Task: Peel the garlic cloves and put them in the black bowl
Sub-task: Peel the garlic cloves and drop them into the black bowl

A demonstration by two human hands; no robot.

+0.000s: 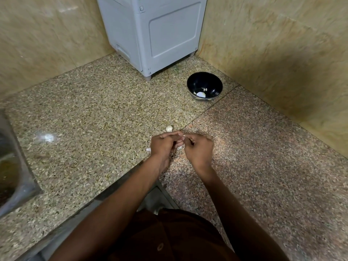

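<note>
Pinching one garlic clove between both hands, left hand and right hand touching over the table. Black bowl lies ahead-right, nearer my right hand; spare clove just beyond fingertips.

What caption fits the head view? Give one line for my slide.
Both hands work a garlic clove over the granite counter, black bowl waiting beyond.

Head camera looks steeply down onto countertop.
</note>
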